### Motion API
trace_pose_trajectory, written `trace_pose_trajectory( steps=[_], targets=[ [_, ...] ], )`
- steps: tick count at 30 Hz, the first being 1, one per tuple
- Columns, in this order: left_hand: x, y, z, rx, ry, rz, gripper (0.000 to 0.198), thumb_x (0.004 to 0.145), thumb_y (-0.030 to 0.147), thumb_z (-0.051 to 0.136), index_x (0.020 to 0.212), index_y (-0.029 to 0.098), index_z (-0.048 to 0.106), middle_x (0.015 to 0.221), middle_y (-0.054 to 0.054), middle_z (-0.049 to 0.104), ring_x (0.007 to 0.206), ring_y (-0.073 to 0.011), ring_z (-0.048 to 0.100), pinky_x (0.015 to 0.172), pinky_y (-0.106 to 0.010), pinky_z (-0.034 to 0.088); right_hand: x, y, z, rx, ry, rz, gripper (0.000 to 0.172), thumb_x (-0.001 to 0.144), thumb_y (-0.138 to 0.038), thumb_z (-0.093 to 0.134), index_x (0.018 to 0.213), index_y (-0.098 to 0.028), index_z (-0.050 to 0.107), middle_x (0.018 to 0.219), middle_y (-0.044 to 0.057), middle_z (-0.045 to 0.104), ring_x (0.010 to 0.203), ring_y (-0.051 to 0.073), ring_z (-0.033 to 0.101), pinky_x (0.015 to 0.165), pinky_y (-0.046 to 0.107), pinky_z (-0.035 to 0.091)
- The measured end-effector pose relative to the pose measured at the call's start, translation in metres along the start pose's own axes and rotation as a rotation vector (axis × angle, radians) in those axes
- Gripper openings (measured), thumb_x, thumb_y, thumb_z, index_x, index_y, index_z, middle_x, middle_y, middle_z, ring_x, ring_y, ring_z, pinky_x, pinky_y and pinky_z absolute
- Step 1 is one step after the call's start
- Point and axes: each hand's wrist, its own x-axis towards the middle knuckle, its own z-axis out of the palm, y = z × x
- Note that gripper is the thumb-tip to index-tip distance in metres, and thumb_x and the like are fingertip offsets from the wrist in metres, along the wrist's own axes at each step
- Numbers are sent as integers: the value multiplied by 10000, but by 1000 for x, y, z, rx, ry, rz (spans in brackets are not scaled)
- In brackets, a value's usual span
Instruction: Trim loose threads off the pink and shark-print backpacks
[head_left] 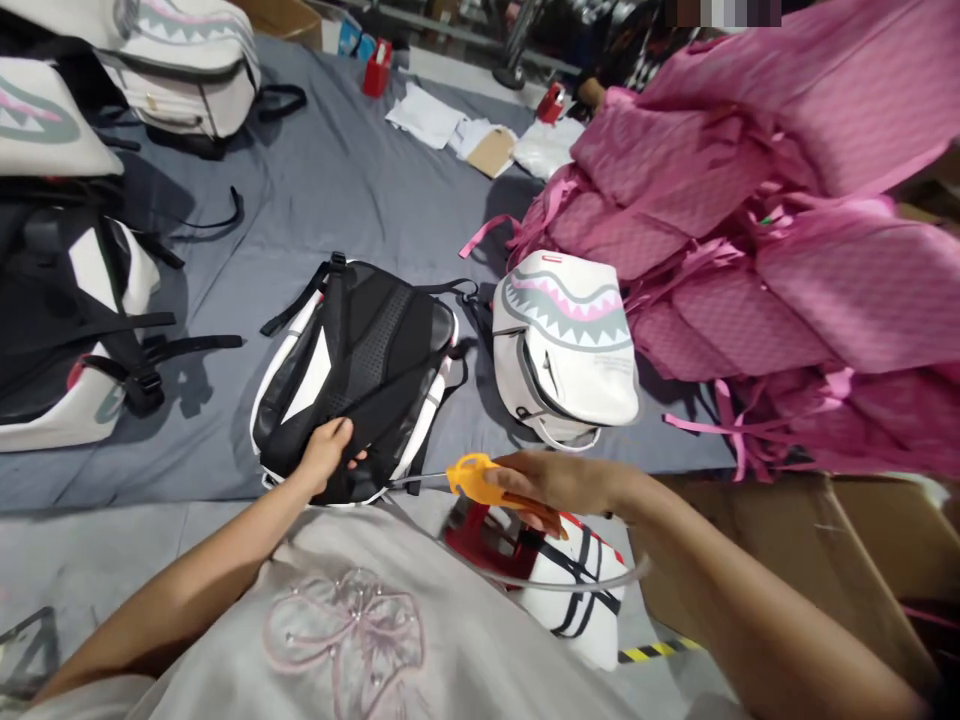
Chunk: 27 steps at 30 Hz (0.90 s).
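A black and white backpack (382, 350) lies with its strap side up at the front edge of the grey cloth. My left hand (330, 455) is closed on its lower left part, thumb on top. In my right hand (544, 485) is an orange air gun (472, 478) with a thin metal nozzle, which points left at the backpack's lower right corner. A clear hose hangs below that hand. Just right of the black backpack stands a white backpack (570, 340) with a shark-mouth print.
Pink wrapped bags (750, 250) are piled on the right. More white and black backpacks (187, 80) stand at the left. White papers (427, 115) lie at the back of the grey cloth (322, 190). Cardboard boxes (750, 560) sit below the right edge.
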Motion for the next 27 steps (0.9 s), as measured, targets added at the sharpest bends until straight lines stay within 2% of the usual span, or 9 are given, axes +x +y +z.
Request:
trace_pose_trajectory(
  steps=[2, 4, 6, 9, 12, 15, 17, 21, 27],
  targets=[
    [3, -3, -7, -68, -16, -60, 525, 1030, 457, 253, 1077, 123, 655, 805, -154, 749, 656, -226, 719, 537, -320, 557, 3, 2, 5, -37, 211, 94, 469, 1042, -478, 306, 1018, -140, 630, 679, 45, 659, 537, 149, 597, 592, 244, 456],
    [2, -1, -4, -79, -1, -80, 483, 1017, 469, 325, 1073, 131, 666, 828, -156, 749, 695, -237, 721, 572, -343, 573, 5, -3, 5, -109, 448, 186, 453, 1050, -425, 286, 1100, -121, 617, 680, 54, 662, 549, 161, 606, 587, 249, 444],
    [-2, 7, 6, -43, 45, -53, 403, 989, 428, 433, 1205, 172, 657, 1092, -166, 731, 970, -275, 709, 786, -416, 591, 5, -10, 4, -141, 406, 99, 461, 1053, -428, 291, 1144, -117, 619, 673, 56, 669, 571, 163, 618, 603, 245, 442],
    [-10, 24, 24, 78, 77, 55, 489, 894, 309, 614, 1381, 276, 585, 1560, -109, 425, 1405, -358, 403, 1141, -566, 357, 3, -16, 8, -231, 474, 138, 476, 1052, -442, 306, 1189, -120, 629, 767, 98, 712, 674, 194, 661, 624, 256, 428],
    [-9, 37, 23, 233, -19, 171, 556, 791, 284, 741, 1336, 274, 634, 1597, -128, 360, 1408, -430, 350, 1142, -659, 279, 1, -13, 29, -352, 682, 251, 461, 1045, -458, 332, 1214, -150, 630, 914, 127, 739, 811, 240, 695, 628, 269, 396],
    [-3, 37, -8, 267, -58, 227, 476, 829, 341, 715, 1291, 238, 661, 1541, -144, 438, 1377, -385, 420, 1152, -599, 318, 1, -9, 73, -351, 568, 203, 413, 1043, -446, 357, 1142, -171, 649, 873, 100, 745, 810, 246, 702, 585, 269, 345],
    [-2, 29, -41, 88, 99, 158, 435, 879, 311, 657, 1306, 233, 634, 1535, -115, 446, 1420, -313, 394, 1211, -506, 281, 3, -10, 110, -286, 551, 285, 393, 1054, -411, 341, 1131, -165, 638, 872, 103, 748, 811, 247, 707, 565, 272, 320],
    [-12, 3, -106, -447, 434, -231, 277, 912, 288, 618, 1180, 220, 634, 1407, -105, 553, 1383, -244, 471, 1205, -409, 336, 15, -24, 183, -111, 508, 342, 359, 1066, -377, 327, 1150, -180, 616, 887, 84, 757, 824, 234, 723, 576, 269, 323],
    [-9, -11, -139, -746, 268, -537, 356, 1018, 301, 381, 1243, 64, 525, 1323, -254, 554, 1209, -251, 634, 1035, -373, 534, 58, -60, 242, -74, 557, 426, 364, 1064, -422, 336, 1155, -185, 598, 869, 88, 760, 836, 249, 738, 623, 278, 395]
  ],
)
